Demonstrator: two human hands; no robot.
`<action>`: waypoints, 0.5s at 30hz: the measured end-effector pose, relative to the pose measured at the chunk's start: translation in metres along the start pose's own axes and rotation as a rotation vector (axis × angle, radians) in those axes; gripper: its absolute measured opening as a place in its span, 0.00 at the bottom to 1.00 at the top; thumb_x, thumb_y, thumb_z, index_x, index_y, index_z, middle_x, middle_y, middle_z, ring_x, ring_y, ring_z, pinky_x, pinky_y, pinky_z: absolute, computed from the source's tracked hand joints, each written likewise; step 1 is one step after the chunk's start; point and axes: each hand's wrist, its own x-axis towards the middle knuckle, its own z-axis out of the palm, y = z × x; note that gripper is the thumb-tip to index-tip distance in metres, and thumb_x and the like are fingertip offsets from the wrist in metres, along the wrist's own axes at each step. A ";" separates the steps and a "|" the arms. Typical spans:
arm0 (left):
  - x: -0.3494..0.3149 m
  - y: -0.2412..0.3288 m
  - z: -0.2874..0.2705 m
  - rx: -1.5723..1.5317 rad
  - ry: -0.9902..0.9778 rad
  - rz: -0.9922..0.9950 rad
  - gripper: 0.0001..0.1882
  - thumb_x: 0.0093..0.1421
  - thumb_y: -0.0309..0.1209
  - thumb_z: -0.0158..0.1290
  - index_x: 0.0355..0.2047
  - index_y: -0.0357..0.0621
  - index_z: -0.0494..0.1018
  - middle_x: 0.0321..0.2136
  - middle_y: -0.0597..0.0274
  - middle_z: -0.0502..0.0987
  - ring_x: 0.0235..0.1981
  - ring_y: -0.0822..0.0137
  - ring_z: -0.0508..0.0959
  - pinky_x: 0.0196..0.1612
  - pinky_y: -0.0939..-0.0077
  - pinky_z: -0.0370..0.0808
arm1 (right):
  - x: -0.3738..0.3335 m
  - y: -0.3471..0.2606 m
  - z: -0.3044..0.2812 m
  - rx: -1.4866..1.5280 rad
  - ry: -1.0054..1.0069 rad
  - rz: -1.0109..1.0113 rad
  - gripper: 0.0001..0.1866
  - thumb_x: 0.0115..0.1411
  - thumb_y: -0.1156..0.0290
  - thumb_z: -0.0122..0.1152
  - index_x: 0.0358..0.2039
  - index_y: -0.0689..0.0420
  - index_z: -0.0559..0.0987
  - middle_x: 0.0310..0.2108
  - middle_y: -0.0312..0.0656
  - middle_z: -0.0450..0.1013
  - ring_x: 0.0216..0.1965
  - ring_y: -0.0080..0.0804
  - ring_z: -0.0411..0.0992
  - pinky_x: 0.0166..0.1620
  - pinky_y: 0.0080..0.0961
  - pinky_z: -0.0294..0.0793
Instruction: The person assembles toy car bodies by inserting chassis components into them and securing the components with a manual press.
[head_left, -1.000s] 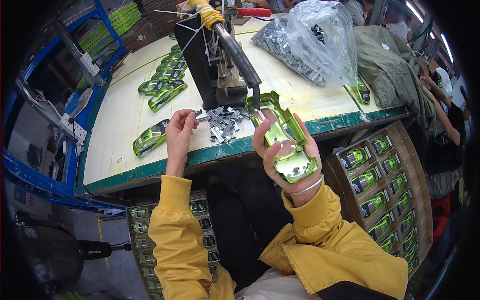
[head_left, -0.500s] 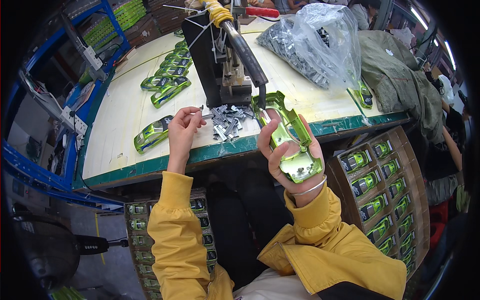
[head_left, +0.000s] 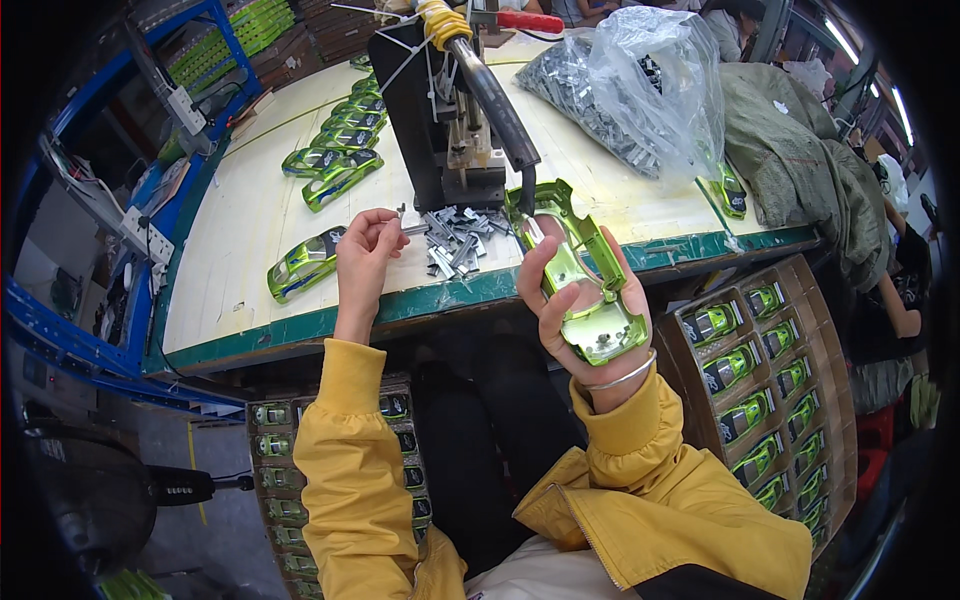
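Note:
My right hand [head_left: 567,354] cradles a shiny green toy car body shell [head_left: 612,338], its hollow inside facing up. A black cable-like length [head_left: 527,188], hanging from the bench device's dark rod [head_left: 495,100], overlaps the shell's far end; whether they touch I cannot tell. My left hand [head_left: 362,264] is closed in a pinch, with a small grey part [head_left: 413,229] at its fingertips. Just right of those fingertips lies a loose pile of grey parts [head_left: 458,250]. A finished-looking green car shell [head_left: 305,264] rests on the bench left of my left hand.
More green car shells [head_left: 345,135] line the bench's far left. A clear plastic bag of grey parts [head_left: 640,100] sits at far right, near a draped olive sack [head_left: 790,160]. Cardboard trays of car shells flank my legs, one at right [head_left: 680,335]. A black fan [head_left: 90,500] stands lower left.
My left hand has shifted very slightly, its fingers drawn closer together around the small grey part. My right hand and the car shell stay nearly where they were.

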 end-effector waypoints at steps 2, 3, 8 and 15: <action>0.000 0.001 0.001 -0.009 0.005 0.004 0.08 0.55 0.30 0.48 0.32 0.38 0.68 0.22 0.66 0.72 0.24 0.79 0.71 0.27 0.89 0.65 | 0.000 -0.001 0.000 -0.009 -0.012 0.002 0.19 0.57 0.58 0.42 0.41 0.59 0.71 0.41 0.44 0.65 0.48 0.31 0.59 0.42 0.32 0.69; 0.000 0.001 0.001 -0.009 0.004 0.003 0.08 0.55 0.30 0.48 0.32 0.38 0.68 0.22 0.66 0.72 0.24 0.79 0.71 0.27 0.89 0.65 | 0.000 -0.001 0.000 -0.009 -0.012 0.001 0.19 0.57 0.58 0.42 0.41 0.59 0.71 0.41 0.44 0.65 0.48 0.31 0.59 0.42 0.32 0.69; 0.001 -0.003 -0.002 -0.005 0.006 -0.003 0.08 0.55 0.30 0.48 0.32 0.38 0.68 0.24 0.66 0.71 0.26 0.77 0.71 0.28 0.87 0.67 | -0.001 -0.004 0.001 -0.028 0.013 0.029 0.19 0.58 0.58 0.42 0.42 0.58 0.71 0.41 0.43 0.65 0.48 0.32 0.58 0.41 0.33 0.69; 0.000 -0.002 0.000 0.008 0.028 0.061 0.07 0.55 0.28 0.47 0.32 0.37 0.67 0.29 0.63 0.71 0.28 0.75 0.71 0.28 0.84 0.71 | -0.002 -0.005 0.002 -0.038 0.012 0.032 0.19 0.58 0.57 0.41 0.42 0.57 0.71 0.41 0.43 0.65 0.48 0.32 0.58 0.41 0.33 0.69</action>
